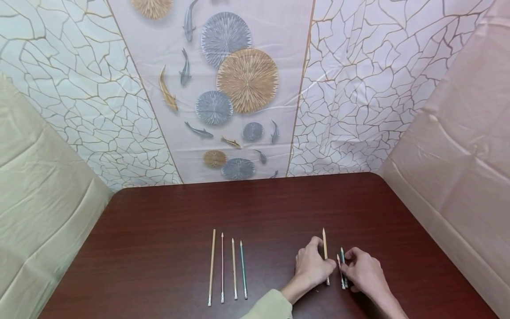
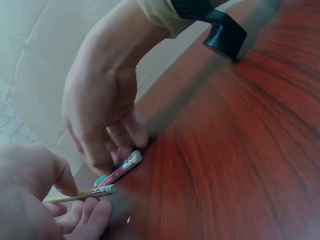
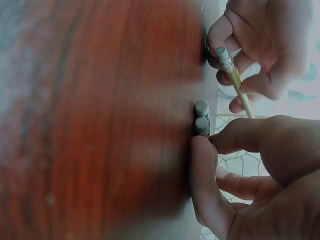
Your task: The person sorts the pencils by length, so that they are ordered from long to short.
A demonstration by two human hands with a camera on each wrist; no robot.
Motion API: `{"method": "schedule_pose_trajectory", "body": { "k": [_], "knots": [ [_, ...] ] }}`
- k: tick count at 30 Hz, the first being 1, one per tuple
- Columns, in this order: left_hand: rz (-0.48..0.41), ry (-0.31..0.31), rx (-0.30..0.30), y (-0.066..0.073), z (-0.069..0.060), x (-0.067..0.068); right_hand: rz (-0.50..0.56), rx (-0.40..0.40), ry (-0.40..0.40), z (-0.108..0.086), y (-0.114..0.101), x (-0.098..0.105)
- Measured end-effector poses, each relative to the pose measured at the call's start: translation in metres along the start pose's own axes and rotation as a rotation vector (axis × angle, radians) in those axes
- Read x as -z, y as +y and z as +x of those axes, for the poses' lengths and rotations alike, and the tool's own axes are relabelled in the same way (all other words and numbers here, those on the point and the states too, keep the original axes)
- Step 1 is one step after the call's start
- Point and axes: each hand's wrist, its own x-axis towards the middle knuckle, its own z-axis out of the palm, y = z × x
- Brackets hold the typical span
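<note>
My left hand (image 1: 312, 264) pinches a yellow pencil (image 1: 324, 243) between thumb and fingers, its sharpened tip pointing to the back of the table. In the left wrist view the yellow pencil's eraser end (image 2: 106, 190) sticks out past the fingertips. Just to the right, my right hand (image 1: 364, 271) has its thumb and fingers on a green pencil (image 1: 342, 252). Against that lies a red pencil (image 1: 338, 261), slightly nearer the left hand. In the right wrist view two eraser ends (image 3: 201, 125) sit side by side at the right fingertips. The fingers partly hide both pencils.
On the left of the dark wooden table (image 1: 167, 248) lie a long gold pencil (image 1: 212, 266), a pink pencil (image 1: 222, 268), a tan pencil (image 1: 234, 270) and a teal pencil (image 1: 243, 270), spaced apart and roughly parallel. Patterned cloth (image 1: 247, 88) hangs behind the table.
</note>
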Motion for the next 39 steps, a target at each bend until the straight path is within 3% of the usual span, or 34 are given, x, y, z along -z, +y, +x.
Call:
{"method": "schedule_pose_trajectory", "body": {
  "k": [6, 19, 31, 39],
  "knots": [
    [-0.036, -0.005, 0.004, -0.006, 0.003, 0.011, -0.073, 0.028, 0.003, 0.002, -0.002, 0.002],
    [-0.033, -0.007, 0.007, -0.014, 0.003, 0.017, -0.237, 0.063, 0.013, 0.005, -0.004, 0.000],
    [-0.080, -0.025, 0.004, -0.018, 0.002, 0.032, -0.153, 0.085, 0.024, 0.002, -0.005, 0.005],
    [-0.121, -0.039, 0.005, -0.023, -0.001, 0.045, -0.086, 0.112, 0.011, -0.001, -0.016, 0.004]
  ]
}}
